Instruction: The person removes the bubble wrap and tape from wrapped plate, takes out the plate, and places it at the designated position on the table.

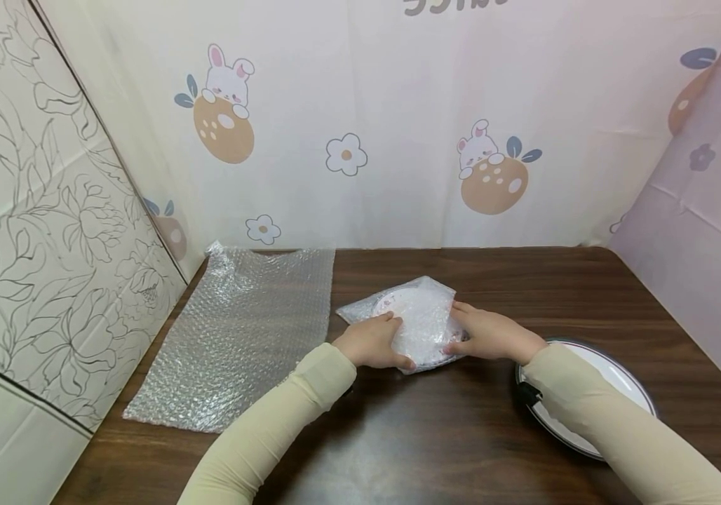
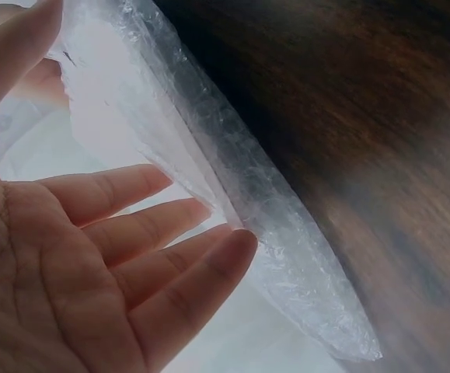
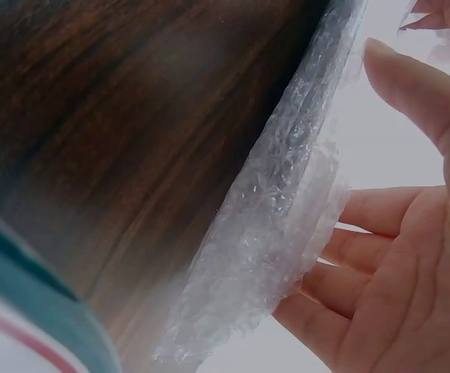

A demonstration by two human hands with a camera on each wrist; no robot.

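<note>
In the head view a small patterned plate wrapped in bubble wrap (image 1: 420,322) is at the middle of the table, between both hands. My left hand (image 1: 369,340) holds its left side; in the left wrist view the fingers (image 2: 170,237) reach the folded edge of the bubble wrap (image 2: 232,155). At the right side my right hand (image 1: 489,332) grips the bundle, its thumb over the front. In the right wrist view the fingers (image 3: 364,256) go behind the crinkled edge of the wrap (image 3: 263,210). The wrap covers much of the plate.
A flat sheet of bubble wrap (image 1: 240,337) lies on the left of the dark wooden table (image 1: 436,442). To the right sits a white plate with a dark rim (image 1: 619,379), partly under the right forearm. A printed curtain (image 1: 398,189) hangs behind the table.
</note>
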